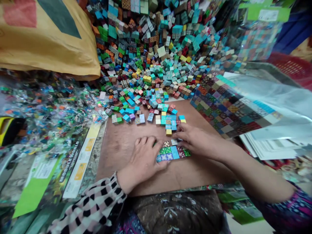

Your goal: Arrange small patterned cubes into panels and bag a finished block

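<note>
On a brown board (117, 162) in front of me, small patterned cubes (175, 152) stand side by side in a few short rows, in blue, green, dark red and purple. My left hand (142, 157) lies open at the left end of these rows, its thumb along their near edge and its fingers stretched forward. At the right end is my right hand (195, 139), its fingers bent and their tips on a pale grey cube (174, 142) at the far row. A yellow cube (168, 132) sits just beyond, with several loose blue cubes (170, 123) behind it.
A large heap of mixed cubes (156, 65) rises behind the board. Left are small bagged pieces (48, 107), a yellow bag (48, 39) and a printed card (70, 156). To the right lies a clear bag of cubes (226, 104), near a red basket (292, 68).
</note>
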A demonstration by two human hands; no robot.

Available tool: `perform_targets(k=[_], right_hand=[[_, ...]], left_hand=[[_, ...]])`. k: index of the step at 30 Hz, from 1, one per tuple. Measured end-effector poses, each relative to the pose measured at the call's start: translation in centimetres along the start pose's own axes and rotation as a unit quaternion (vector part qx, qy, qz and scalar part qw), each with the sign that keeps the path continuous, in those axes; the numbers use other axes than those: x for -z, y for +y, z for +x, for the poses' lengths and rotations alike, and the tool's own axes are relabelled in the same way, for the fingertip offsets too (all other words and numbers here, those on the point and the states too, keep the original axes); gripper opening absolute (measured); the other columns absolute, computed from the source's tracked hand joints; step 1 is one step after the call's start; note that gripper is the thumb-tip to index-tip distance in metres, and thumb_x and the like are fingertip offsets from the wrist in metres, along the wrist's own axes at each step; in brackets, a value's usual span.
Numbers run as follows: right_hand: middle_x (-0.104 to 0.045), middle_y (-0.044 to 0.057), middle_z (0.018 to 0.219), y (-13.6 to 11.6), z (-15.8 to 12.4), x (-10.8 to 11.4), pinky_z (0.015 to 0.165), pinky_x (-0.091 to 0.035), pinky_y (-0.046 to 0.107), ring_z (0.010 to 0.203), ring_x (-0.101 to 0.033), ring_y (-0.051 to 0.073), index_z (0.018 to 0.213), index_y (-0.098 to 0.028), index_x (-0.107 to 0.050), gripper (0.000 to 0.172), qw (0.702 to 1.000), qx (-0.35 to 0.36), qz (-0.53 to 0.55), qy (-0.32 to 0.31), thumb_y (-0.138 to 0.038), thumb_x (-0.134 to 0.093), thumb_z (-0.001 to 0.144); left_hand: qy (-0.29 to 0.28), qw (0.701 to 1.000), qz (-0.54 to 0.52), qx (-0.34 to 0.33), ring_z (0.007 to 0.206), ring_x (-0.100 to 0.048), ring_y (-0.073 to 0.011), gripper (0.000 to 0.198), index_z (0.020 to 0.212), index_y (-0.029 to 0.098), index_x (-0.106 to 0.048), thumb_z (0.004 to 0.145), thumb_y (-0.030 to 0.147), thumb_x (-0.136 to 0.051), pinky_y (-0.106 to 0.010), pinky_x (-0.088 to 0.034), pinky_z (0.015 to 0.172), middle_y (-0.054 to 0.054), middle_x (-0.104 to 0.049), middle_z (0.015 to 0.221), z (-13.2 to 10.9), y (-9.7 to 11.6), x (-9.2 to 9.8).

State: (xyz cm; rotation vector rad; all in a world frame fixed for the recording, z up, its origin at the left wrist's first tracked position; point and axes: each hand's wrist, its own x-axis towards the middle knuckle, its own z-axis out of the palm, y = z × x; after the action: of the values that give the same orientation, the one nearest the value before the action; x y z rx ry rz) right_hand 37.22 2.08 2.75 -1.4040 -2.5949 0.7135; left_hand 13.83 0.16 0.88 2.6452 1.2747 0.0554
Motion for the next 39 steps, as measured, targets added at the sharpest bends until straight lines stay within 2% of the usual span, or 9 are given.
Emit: perform_targets(k=[6, 9, 12, 17, 22, 27, 33, 37, 39], right_hand=[[-0.064, 0.011, 0.105, -0.2, 0.6, -0.4, 0.084, -0.051, 0.037, 0.096, -0.061, 0.023, 0.106, -0.019, -0.071, 0.028, 0.999, 0.040, 0.031, 0.011, -0.013, -0.049, 0.091], [-0.065, 0.011, 0.107, 0.9, -0.2, 0.5, 0.086, -0.051, 0.035, 0.100, -0.062, 0.022, 0.113, -0.020, -0.069, 0.031, 0.993, 0.046, 0.048, 0.101, -0.014, -0.045, 0.093], [-0.066, 0.009, 0.099, 2.5, -1.2, 1.5, 0.081, -0.051, 0.034, 0.093, -0.063, 0.021, 0.115, -0.019, -0.068, 0.032, 0.982, -0.002, 0.028, 0.189, -0.018, -0.043, 0.095], [-0.066, 0.011, 0.099, 3.9, -1.9, 0.2, 0.082, -0.051, 0.038, 0.091, -0.063, 0.024, 0.107, -0.016, -0.069, 0.025, 0.992, -0.043, -0.023, 0.112, -0.022, -0.048, 0.094], [-0.068, 0.010, 0.105, 3.7, -2.0, -1.9, 0.085, -0.052, 0.038, 0.097, -0.064, 0.023, 0.111, -0.019, -0.068, 0.025, 0.992, -0.043, 0.014, 0.121, -0.019, -0.048, 0.096], [-0.071, 0.008, 0.102, 3.0, -2.5, -1.7, 0.087, -0.053, 0.036, 0.098, -0.066, 0.021, 0.102, -0.020, -0.070, 0.021, 0.994, -0.018, 0.052, 0.097, -0.016, -0.052, 0.093], [-0.073, 0.006, 0.110, 2.2, -2.3, -1.6, 0.090, -0.054, 0.035, 0.104, -0.067, 0.020, 0.111, -0.022, -0.069, 0.026, 0.991, -0.017, 0.068, 0.115, -0.014, -0.053, 0.093], [-0.074, 0.006, 0.107, 1.6, -2.5, -1.2, 0.087, -0.055, 0.033, 0.099, -0.068, 0.018, 0.116, -0.022, -0.068, 0.033, 0.994, 0.012, 0.053, 0.099, -0.011, -0.047, 0.094], [-0.074, 0.006, 0.107, 1.7, -2.6, -1.2, 0.087, -0.055, 0.033, 0.099, -0.068, 0.018, 0.114, -0.021, -0.069, 0.033, 0.992, 0.006, 0.047, 0.116, -0.010, -0.045, 0.094]], left_hand=[[0.004, 1.000, 0.013, 0.004, 0.105, -0.052, -0.0330, 0.058, 0.126, 0.021, -0.059, 0.081, 0.056, -0.063, -0.048, -0.039, 0.086, -0.012, -0.060, 0.119, -0.3, 0.1, 0.0], [0.021, 1.000, 0.014, -0.007, 0.107, -0.050, -0.0331, 0.062, 0.132, 0.020, -0.055, 0.082, 0.056, -0.063, -0.048, -0.037, 0.087, -0.012, -0.059, 0.125, -0.3, 0.1, -0.1], [0.033, 0.999, 0.013, -0.032, 0.110, -0.048, -0.0329, 0.068, 0.139, 0.020, -0.050, 0.083, 0.056, -0.063, -0.049, -0.035, 0.089, -0.010, -0.056, 0.137, 0.0, 0.3, -0.2], [0.028, 0.997, 0.015, -0.071, 0.108, -0.048, -0.0313, 0.061, 0.143, 0.023, -0.047, 0.090, 0.052, -0.057, -0.049, -0.033, 0.090, -0.005, -0.053, 0.145, 0.5, 1.1, -0.5], [0.029, 0.996, 0.016, -0.083, 0.107, -0.049, -0.0304, 0.054, 0.142, 0.023, -0.049, 0.094, 0.048, -0.052, -0.049, -0.032, 0.089, -0.005, -0.056, 0.142, 0.8, 1.2, -0.9], [0.033, 0.995, 0.019, -0.091, 0.109, -0.049, -0.0304, 0.053, 0.141, 0.021, -0.050, 0.093, 0.045, -0.053, -0.050, -0.031, 0.091, -0.005, -0.054, 0.145, 0.9, 1.0, -1.1], [0.040, 0.994, 0.021, -0.098, 0.107, -0.050, -0.0298, 0.052, 0.139, 0.019, -0.052, 0.094, 0.044, -0.053, -0.050, -0.030, 0.093, -0.004, -0.054, 0.145, 1.1, 1.1, -1.3], [0.049, 0.993, 0.029, -0.099, 0.106, -0.050, -0.0297, 0.051, 0.138, 0.019, -0.053, 0.093, 0.043, -0.055, -0.051, -0.030, 0.092, -0.005, -0.056, 0.144, 1.0, 1.2, -1.3], [0.066, 0.992, 0.040, -0.104, 0.105, -0.050, -0.0296, 0.049, 0.136, 0.019, -0.055, 0.093, 0.042, -0.055, -0.050, -0.031, 0.091, -0.005, -0.055, 0.145, 0.9, 1.4, -1.2]])
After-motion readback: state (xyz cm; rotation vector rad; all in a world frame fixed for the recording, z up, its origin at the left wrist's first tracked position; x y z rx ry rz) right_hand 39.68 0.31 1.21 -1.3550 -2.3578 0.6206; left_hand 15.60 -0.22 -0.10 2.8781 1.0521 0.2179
